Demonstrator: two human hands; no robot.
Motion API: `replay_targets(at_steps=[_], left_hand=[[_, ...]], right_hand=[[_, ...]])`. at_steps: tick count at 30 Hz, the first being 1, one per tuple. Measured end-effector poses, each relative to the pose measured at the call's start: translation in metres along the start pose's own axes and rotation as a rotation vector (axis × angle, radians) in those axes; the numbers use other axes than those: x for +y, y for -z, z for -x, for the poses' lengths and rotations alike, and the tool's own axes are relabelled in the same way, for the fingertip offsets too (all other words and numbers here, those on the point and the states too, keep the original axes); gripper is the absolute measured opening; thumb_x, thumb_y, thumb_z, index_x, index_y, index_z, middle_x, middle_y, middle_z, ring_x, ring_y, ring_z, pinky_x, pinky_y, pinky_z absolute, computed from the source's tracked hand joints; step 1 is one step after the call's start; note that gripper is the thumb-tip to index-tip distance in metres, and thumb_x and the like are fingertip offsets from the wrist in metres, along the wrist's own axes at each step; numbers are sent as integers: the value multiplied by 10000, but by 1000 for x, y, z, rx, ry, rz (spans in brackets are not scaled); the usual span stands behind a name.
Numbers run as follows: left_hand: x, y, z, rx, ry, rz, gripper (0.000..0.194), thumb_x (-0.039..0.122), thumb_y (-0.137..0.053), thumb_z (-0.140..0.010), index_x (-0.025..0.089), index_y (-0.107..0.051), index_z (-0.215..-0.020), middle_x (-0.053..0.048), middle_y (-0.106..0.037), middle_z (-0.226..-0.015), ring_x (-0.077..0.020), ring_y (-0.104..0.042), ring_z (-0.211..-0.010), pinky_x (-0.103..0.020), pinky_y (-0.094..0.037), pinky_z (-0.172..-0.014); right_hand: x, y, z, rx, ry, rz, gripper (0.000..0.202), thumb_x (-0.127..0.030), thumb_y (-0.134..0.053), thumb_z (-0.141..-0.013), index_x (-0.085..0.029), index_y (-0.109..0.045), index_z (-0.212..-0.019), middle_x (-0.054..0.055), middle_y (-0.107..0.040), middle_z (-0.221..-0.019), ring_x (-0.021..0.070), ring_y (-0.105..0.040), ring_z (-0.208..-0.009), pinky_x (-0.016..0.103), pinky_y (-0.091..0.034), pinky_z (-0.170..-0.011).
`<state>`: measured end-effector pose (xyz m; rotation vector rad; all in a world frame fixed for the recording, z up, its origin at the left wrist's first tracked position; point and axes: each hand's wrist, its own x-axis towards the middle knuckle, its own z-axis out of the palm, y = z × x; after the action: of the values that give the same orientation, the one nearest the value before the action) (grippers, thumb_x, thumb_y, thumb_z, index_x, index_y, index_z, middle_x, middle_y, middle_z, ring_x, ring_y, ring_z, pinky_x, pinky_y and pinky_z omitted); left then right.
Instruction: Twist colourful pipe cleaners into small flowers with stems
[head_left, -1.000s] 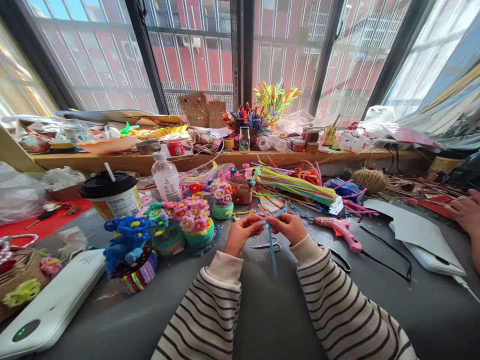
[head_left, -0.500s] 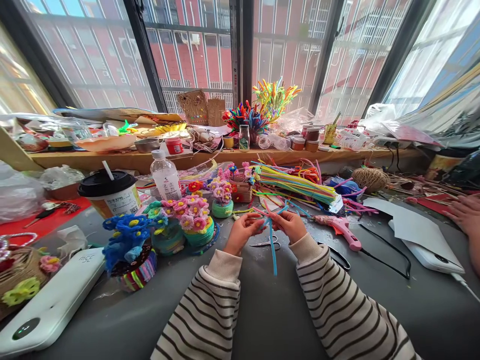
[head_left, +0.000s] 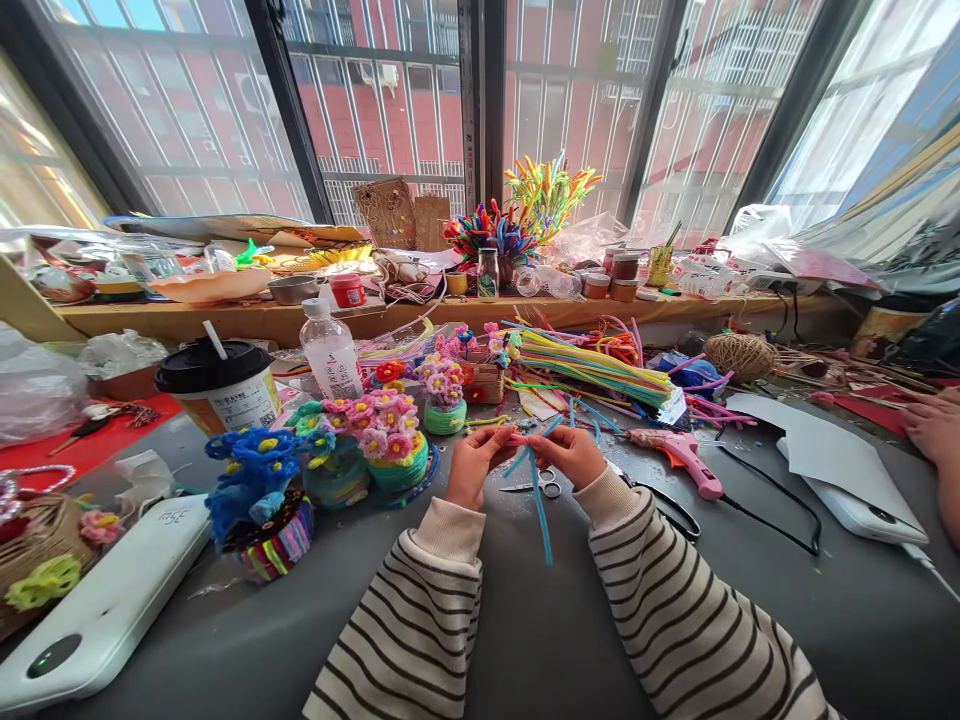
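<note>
Above the grey table my left hand [head_left: 478, 468] and my right hand [head_left: 576, 458] meet, fingertips pinched together over a small bunch of pipe cleaners. Blue pipe cleaners [head_left: 541, 515] stick out from between the fingers, one long end hanging down and others pointing up and sideways. A bit of pink shows at the fingertips, partly hidden by them. Beneath the hands lie small scissors [head_left: 551, 488]. To the right is a pink hot glue gun [head_left: 679, 458], and behind is a bundle of yellow and teal pipe cleaners [head_left: 600, 365].
Flower pots made of pipe cleaners, pink [head_left: 390, 440] and blue [head_left: 259, 500], stand left, near a water bottle [head_left: 330, 355] and a lidded cup [head_left: 217, 385]. White power banks [head_left: 105, 610] lie on both sides. Another person's hand [head_left: 934, 425] rests far right. Twine [head_left: 741, 356] sits behind.
My hands have drawn closer together, fingertips now meeting. The right hand has shifted slightly left, and the hanging blue end has swung slightly lower.
</note>
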<state>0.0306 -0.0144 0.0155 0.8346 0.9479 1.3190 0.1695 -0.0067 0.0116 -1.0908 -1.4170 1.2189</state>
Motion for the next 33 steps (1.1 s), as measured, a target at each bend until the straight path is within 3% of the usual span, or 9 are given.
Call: replay_targets(at_steps=[5, 9, 13, 18, 23, 27, 33], left_hand=[[-3, -1, 0, 4, 0, 32, 155, 244, -646, -538, 152, -607, -656, 7, -635, -617, -105, -582, -603, -229, -460, -671], [-4, 0, 0, -71, 9, -4, 163, 203, -664, -515, 143, -606, -655, 4, -638, -629, -99, -584, -619, -214, -451, -690], [-3, 1, -2, -24, -6, 17, 161, 189, -657, -526, 135, -585, -660, -5, -638, -632, -101, -588, -618, -221, -452, -698], [-1, 1, -1, 17, -3, -14, 235, 191, -653, -546, 143, -528, -740, -14, -631, -643, -104, -590, -595, -208, -465, -613], [1, -3, 3, -54, 55, 18, 317, 205, -646, -565, 159, -471, -826, -26, -627, -682, -104, -592, -611, -198, -462, -588], [4, -8, 7, -103, 130, 36, 286, 173, -653, -554, 150, -468, -772, -12, -607, -683, -105, -584, -628, -231, -473, -622], [2, -11, 8, -6, 111, -22, 377, 118, -673, -511, 149, -466, -825, -3, -588, -641, -113, -577, -606, -276, -470, -660]], right_hand=[[2, -1, 0, 38, 4, -21, 275, -407, -612, -551, -142, -547, -520, -29, -524, -412, 85, -494, -387, 214, -418, -426], [0, 2, 0, -3, -21, -24, 268, -399, -632, -527, -143, -554, -511, -36, -515, -409, 81, -492, -388, 209, -414, -427], [0, 7, -4, -77, -52, -121, 318, -455, -591, -553, -137, -578, -563, -16, -560, -476, 89, -526, -443, 211, -428, -465], [-1, 14, -6, -1, -36, -211, 294, -424, -617, -541, -151, -587, -646, -11, -602, -570, 85, -535, -485, 199, -427, -472], [-4, 13, -4, 9, -25, -205, 222, -350, -659, -516, -152, -576, -572, -33, -574, -519, 79, -529, -489, 206, -448, -523], [-4, 9, -2, 43, -13, -211, 224, -346, -666, -503, -152, -554, -517, -42, -553, -487, 79, -523, -474, 211, -453, -519], [-5, 5, -1, 34, -1, -205, 209, -342, -665, -498, -158, -569, -527, -42, -551, -495, 85, -523, -484, 227, -453, -541]])
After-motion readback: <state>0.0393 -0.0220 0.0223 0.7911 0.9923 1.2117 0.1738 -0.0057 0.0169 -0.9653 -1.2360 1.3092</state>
